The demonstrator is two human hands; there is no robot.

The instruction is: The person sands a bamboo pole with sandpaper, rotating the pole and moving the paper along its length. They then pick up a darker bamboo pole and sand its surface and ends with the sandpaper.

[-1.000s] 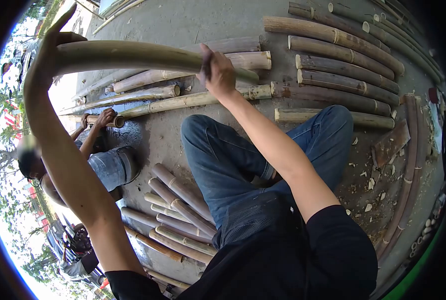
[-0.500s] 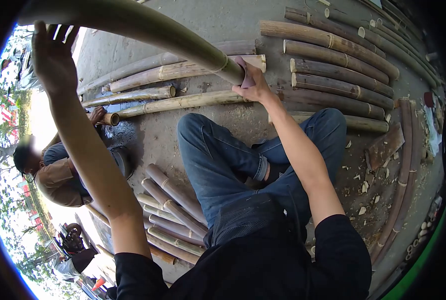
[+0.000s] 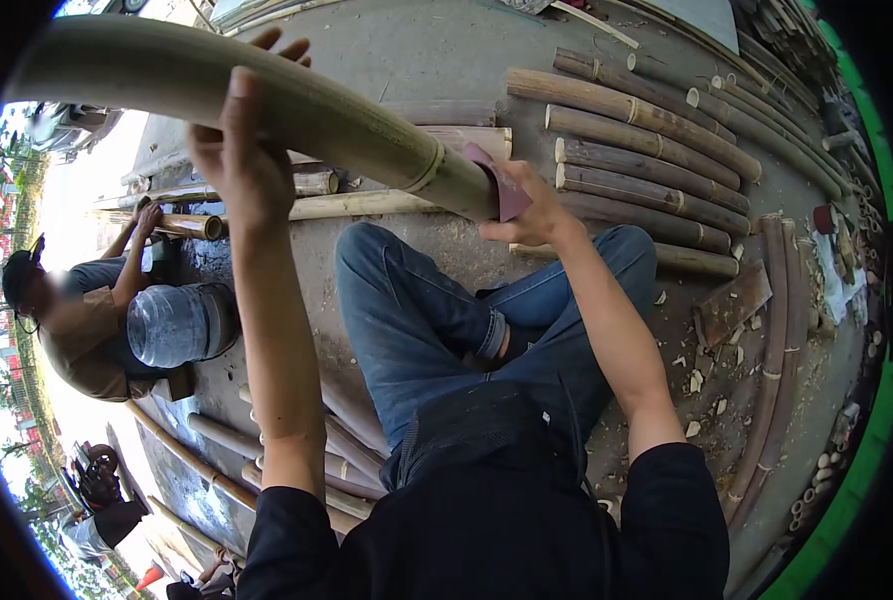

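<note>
A thick bamboo pole (image 3: 351,125) slants across the upper left, its near end over my knees. From below, my left hand (image 3: 241,165) holds the pole, thumb on the near side and fingertips showing above its far edge. At the pole's near end, my right hand (image 3: 534,205) is closed on a piece of purple sandpaper (image 3: 514,198). The sandpaper lies against the rim of that end. How the right fingers sit behind it is partly hidden.
Bamboo poles (image 3: 656,150) lie in rows on the concrete floor ahead and right, with more beside my left leg. A brown board (image 3: 731,305) and wood chips lie right. At left, a co-worker (image 3: 86,320) handles a bamboo piece near a clear water jug (image 3: 171,325).
My left hand has moved right along the pole, from open near its far end to a hold farther in. The view has shifted, bringing the water jug into sight.
</note>
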